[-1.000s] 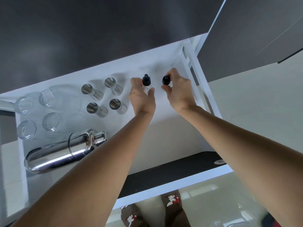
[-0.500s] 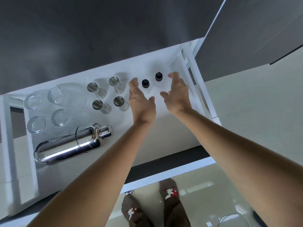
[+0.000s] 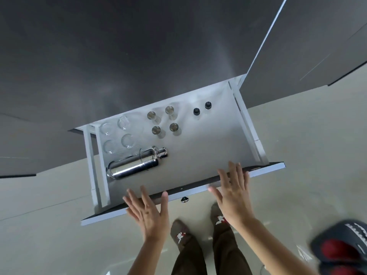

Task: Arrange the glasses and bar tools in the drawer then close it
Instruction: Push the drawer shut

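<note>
Both hands, L (image 3: 148,212) & R (image 3: 233,192), grip wide open, empty, at drawer front (image 3: 190,190).

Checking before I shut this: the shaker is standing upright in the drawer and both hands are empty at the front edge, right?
Not quite. The head view shows the shaker lying on its side in the drawer; the left hand and right hand are empty at the front edge.
</note>
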A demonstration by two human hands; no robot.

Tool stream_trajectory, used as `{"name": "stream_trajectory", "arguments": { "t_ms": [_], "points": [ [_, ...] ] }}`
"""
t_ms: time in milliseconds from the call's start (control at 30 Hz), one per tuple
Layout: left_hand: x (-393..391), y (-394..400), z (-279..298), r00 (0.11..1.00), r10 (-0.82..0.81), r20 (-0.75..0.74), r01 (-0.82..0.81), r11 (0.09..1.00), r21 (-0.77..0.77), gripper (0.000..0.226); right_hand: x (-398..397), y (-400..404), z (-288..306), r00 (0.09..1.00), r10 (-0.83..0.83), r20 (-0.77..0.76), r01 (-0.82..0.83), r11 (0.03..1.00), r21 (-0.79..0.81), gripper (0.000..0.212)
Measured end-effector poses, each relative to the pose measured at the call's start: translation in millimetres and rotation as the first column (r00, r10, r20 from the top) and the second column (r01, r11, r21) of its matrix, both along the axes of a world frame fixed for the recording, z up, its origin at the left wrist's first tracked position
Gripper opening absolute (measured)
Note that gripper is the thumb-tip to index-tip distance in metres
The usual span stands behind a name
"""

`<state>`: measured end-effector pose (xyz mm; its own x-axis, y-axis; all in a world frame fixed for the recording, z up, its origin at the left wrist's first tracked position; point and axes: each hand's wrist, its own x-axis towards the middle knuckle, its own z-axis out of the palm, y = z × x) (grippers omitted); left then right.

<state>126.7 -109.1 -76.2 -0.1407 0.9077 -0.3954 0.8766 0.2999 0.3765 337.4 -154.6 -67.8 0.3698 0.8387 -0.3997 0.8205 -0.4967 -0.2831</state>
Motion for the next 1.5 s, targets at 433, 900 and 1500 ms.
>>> {"name": "stream_trajectory", "arguments": {
  "t_ms": [433, 900, 1500],
  "points": [
    [-12.3, 36.4, 14.2, 0.993, -0.107, -0.044, 0.099, 0.985, -0.142, 0.134, 5.1, 33.6, -2.9, 0.997, 0.051, -0.053, -0.052, 0.998, -0.017, 0.105],
    [30.5, 123.2, 27.9, 0.889, 0.453, 0.071, -0.438, 0.885, -0.159, 0.139, -19.3, 121.2, -0.4, 0.820, -0.522, -0.233, 0.558, 0.820, 0.127, 0.119],
    [22.0, 212.0, 22.1, 0.913, 0.357, 0.198, -0.315, 0.924, -0.215, 0.118, -5.2, 222.2, -1.7, 0.763, -0.496, -0.415, 0.577, 0.812, 0.089, 0.088]
  ]
}}
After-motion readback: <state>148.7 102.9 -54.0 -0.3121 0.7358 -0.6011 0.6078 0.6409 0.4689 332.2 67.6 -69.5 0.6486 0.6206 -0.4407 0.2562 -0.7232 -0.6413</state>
